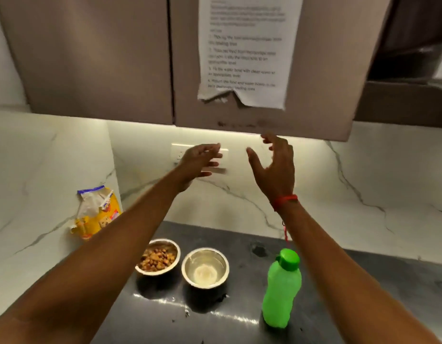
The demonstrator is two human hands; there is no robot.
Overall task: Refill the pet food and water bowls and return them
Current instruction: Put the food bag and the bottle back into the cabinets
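Note:
Two steel bowls stand side by side on the dark counter [239,319]. The left bowl [158,256] holds brown kibble. In the right bowl [205,267] I see a shiny bottom; whether it holds water I cannot tell. A green bottle [281,289] with its cap on stands upright to the right of them. A yellow pet food bag [97,212] leans against the marble wall at the left. Both my arms are raised above the bowls. My left hand [201,161] and my right hand [274,162] hover in front of the backsplash, fingers spread loosely, holding nothing.
Brown wall cabinets [90,58] hang overhead, with a torn printed sheet [244,50] taped to one door. A white switch plate [177,151] sits on the marble backsplash behind my left hand. A lit strip under the cabinets brightens the wall.

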